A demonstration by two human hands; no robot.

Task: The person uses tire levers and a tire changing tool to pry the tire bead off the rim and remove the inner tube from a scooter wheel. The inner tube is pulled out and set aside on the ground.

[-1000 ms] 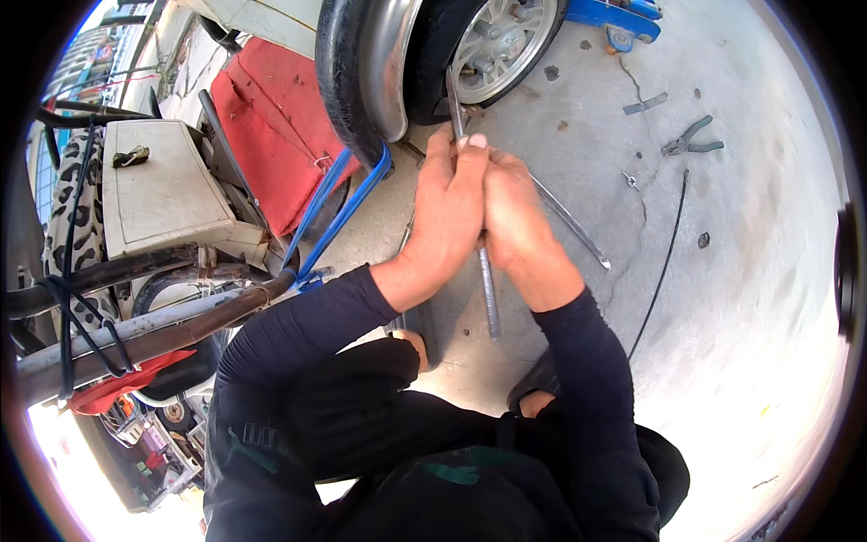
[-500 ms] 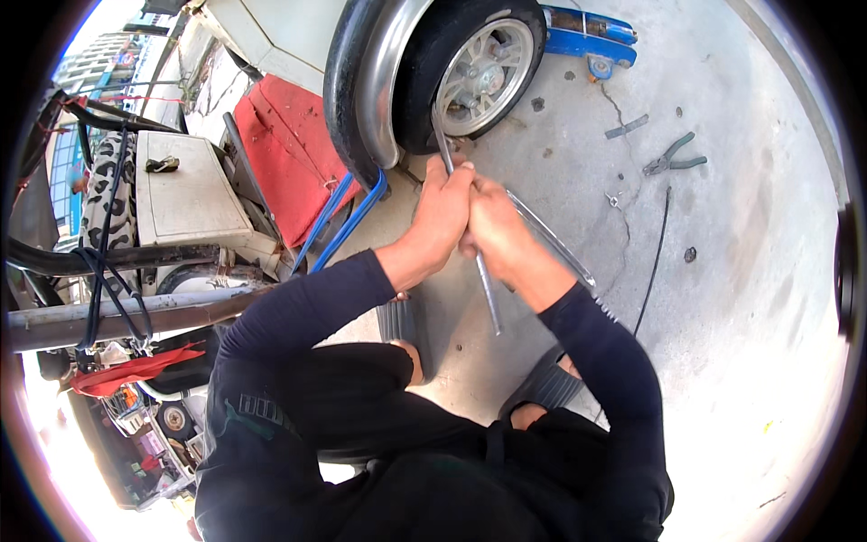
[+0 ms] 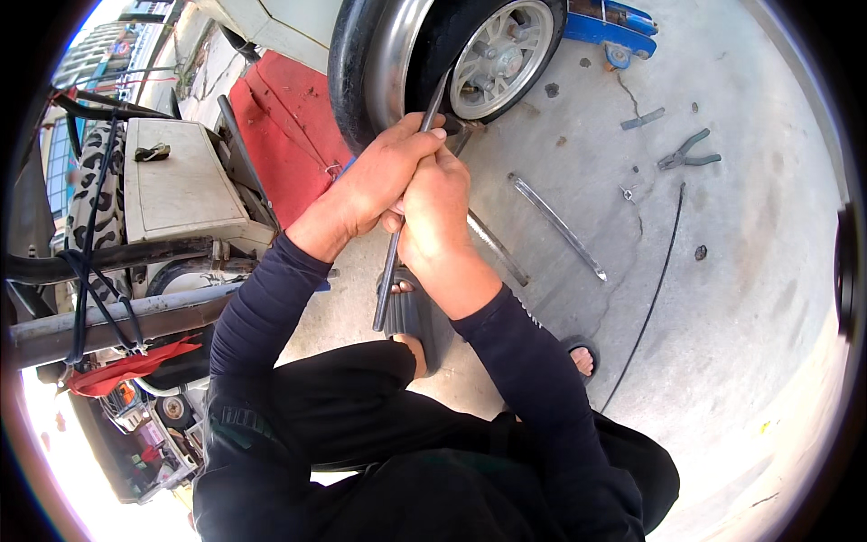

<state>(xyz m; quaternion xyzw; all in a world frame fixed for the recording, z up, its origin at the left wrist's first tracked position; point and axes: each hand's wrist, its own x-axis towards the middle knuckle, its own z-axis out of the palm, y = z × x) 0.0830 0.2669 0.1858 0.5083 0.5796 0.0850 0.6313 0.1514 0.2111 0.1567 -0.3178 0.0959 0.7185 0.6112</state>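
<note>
In both hands (image 3: 433, 203), slender metal bar (image 3: 387, 280)

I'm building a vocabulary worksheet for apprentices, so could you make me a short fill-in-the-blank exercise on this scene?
1. The left hand and right hand grip the metal bar, so ____ hands hold it.
2. The jack to the right of the wheel is painted mostly ____.
3. Of the pliers and the black cable, the one nearer the wheel is the ____.
4. The sheet left of the wheel is coloured ____.

Missing words: two; blue; pliers; red.
</note>
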